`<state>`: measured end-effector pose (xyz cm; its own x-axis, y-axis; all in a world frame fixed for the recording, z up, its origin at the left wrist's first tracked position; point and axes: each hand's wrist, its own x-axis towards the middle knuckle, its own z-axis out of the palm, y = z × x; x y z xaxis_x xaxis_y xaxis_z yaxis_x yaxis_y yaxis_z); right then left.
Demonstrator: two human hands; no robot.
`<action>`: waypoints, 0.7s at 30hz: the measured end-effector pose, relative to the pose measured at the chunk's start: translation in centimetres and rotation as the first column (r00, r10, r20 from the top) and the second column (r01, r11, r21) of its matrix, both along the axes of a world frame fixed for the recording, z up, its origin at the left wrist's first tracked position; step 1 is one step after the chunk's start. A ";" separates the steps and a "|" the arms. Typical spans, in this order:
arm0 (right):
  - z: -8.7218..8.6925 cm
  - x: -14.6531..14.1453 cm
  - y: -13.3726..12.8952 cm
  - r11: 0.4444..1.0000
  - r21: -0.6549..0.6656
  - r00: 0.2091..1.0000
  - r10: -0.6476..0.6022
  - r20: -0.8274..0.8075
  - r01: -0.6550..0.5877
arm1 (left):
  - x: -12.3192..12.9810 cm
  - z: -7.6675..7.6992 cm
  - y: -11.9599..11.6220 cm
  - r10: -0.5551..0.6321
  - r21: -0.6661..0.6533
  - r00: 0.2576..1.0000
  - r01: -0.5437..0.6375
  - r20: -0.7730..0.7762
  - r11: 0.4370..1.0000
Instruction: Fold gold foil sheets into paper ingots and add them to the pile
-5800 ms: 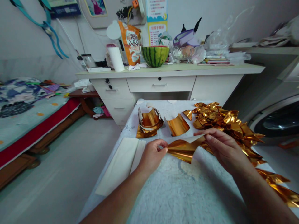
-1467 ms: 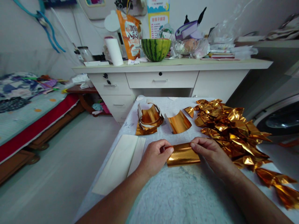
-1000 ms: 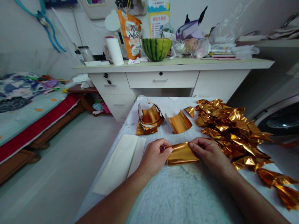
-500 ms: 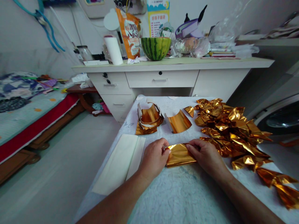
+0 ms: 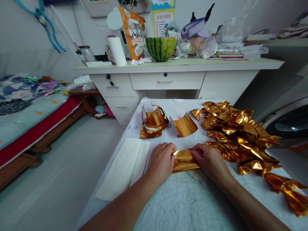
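Observation:
A folded sheet of gold foil paper (image 5: 184, 161) lies low over the cloth-covered table, stretched between my two hands. My left hand (image 5: 162, 160) is closed on its left end, the fingertips partly hidden behind the foil. At the right end my right hand (image 5: 209, 159) pinches the upper edge between thumb and fingers. Just beyond my hands sits a curved loose gold sheet (image 5: 185, 125). A stack of curled gold sheets (image 5: 154, 122) stands to its left. White paper sheets (image 5: 124, 168) lie beside my left forearm.
A heap of folded gold foil pieces (image 5: 231, 131) covers the table's right side. Behind the table stands a white desk (image 5: 168, 80) with a watermelon-patterned bowl (image 5: 160, 49) and an orange pouch (image 5: 133, 33). A bed (image 5: 36, 118) is at left, a washing machine (image 5: 288, 118) at right.
My left hand has shifted its hold, with its fingers now further over the foil's left end. My right hand has moved slightly left, and less of the foil shows between them.

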<state>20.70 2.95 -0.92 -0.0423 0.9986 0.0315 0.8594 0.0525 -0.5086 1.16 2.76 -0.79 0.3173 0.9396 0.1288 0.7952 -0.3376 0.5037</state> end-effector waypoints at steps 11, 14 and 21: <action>-0.1 -0.1 0.1 1.000 -0.003 1.000 -0.005 0.015 0.005 | 0.2 0.0 0.1 -0.290 0.062 0.957 0.291 -0.023 0.955; -0.4 -0.1 0.2 1.000 0.014 1.000 -0.022 0.005 0.022 | 0.4 0.1 -0.2 -0.281 0.065 0.958 0.284 -0.050 0.957; -0.8 0.0 0.1 0.999 0.038 1.000 -0.022 0.002 0.022 | 0.9 0.6 -1.2 -0.290 0.076 0.942 0.306 -0.170 0.949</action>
<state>20.69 3.09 -1.70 -0.0201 0.9974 0.0697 0.8618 0.0526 -0.5045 2.02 1.53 -0.17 0.6042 0.7837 0.1442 0.7158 -0.6133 0.3340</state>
